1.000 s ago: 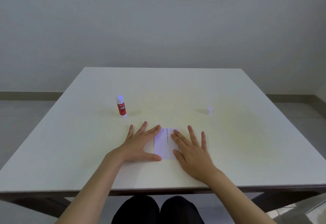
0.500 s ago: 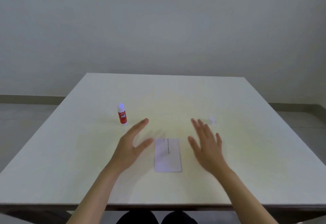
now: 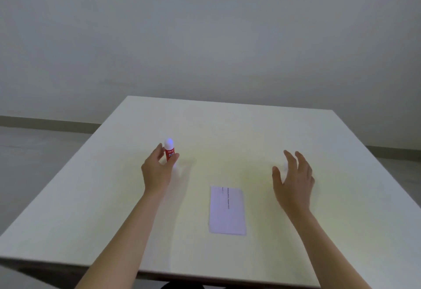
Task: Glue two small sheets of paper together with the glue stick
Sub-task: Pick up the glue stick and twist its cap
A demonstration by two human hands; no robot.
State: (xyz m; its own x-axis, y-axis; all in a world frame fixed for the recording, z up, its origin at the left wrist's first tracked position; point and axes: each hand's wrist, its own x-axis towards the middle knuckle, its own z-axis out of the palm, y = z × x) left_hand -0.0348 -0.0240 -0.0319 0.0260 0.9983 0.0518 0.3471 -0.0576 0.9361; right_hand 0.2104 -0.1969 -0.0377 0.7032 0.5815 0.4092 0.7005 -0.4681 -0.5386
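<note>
One small white sheet of paper [image 3: 227,210] lies flat on the tabletop [image 3: 319,231], near me and about midway between my two arms, with a thin line of dark print along its far right part. If a second sheet is stuck beneath it, I cannot tell. Nothing touches the paper. Further off and to the left stands the glue stick [image 3: 169,152], upright, red-bodied with a white rounded cap. My left hand [image 3: 157,171] is at it: the fingers [image 3: 159,149] curve round the left side of the tube and the thumb sits against its right side, so they look wrapped on it, though the blur hides whether the grip is firm. My right hand [image 3: 293,180] hovers on the right, well apart from the paper, its fingers [image 3: 290,158] spread and slack, holding nothing. A faint pale speck shows on the tabletop just beside those fingertips, too blurred to name. Behind the tabletop rises a plain grey wall [image 3: 205,38].
</note>
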